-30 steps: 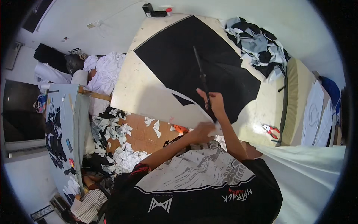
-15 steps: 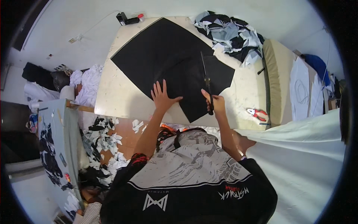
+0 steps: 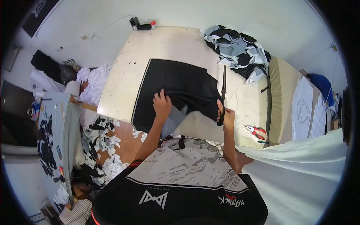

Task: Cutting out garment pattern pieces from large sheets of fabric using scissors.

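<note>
Cream worktable (image 3: 122, 90) beneath black fabric (image 3: 180, 75); left hand (image 3: 162, 107) atop, likely steadying, pinch unclear; right hand (image 3: 229, 117) clamped on shears (image 3: 224, 84) beside fabric.

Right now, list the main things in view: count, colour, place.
Table: one, cream, centre
Black cloth: one, black, on table
Scissors: one pair, dark, right of cloth
Pliers: one pair, red handles, table's right
Scrap pile: one, black, grey, white, table's far right
Floor scraps: many, mostly white, lower left
Side table: one, pale blue, left
Cloth heap: one, white, upper left
Drape: one, pale, lower right
Co-worker: one, striped top, lower left
Left hand: one, bare, on black cloth
Right hand: one, bare, holding scissors
</note>
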The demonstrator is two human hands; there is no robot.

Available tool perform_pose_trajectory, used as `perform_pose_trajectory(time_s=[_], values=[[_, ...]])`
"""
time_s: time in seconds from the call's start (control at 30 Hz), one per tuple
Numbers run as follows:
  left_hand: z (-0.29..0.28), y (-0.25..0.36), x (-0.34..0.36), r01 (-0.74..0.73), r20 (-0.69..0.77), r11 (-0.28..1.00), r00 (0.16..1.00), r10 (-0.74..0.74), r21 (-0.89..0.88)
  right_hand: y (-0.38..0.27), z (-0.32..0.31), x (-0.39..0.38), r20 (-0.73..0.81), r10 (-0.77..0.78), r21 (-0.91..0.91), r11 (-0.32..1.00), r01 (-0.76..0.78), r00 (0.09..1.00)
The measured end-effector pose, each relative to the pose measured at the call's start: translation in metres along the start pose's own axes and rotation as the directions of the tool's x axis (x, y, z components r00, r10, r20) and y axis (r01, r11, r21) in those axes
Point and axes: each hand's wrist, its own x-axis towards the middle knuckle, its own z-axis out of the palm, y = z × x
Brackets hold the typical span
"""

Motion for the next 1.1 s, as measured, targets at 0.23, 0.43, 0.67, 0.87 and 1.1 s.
perform_pose_trajectory(time_s=[0.23,0.43,0.67,0.87,1.1], values=[[0.037,0.007,0.005,0.067,0.702,0.95,0.69,0.176,-0.304,0.007,-0.034,0.03,-0.089,0.046,0.016,0.999,-0.045,0.995],[0.036,-0.073,0.211,0.16,-0.052,0.978,0.984,-0.168,-0.133,0.003,-0.057,0.064,-0.139,0.076,-0.021,0.997,-0.08,0.987],[0.154,0.142,0.303,-0.379,-0.048,0.895,0.924,0.379,-0.234,0.075,-0.067,0.126,-0.285,-0.181,-0.375,0.925,0.064,0.941],[0.288,0.208,0.389,-0.442,0.097,0.838,0.865,0.493,-0.319,0.078,-0.058,0.126,-0.289,-0.105,-0.386,0.922,-0.016,0.952],[0.382,0.181,0.454,-0.508,0.28,0.801,0.757,0.591,-0.317,0.05,-0.074,0.121,-0.264,-0.046,-0.317,0.947,-0.042,0.963]])
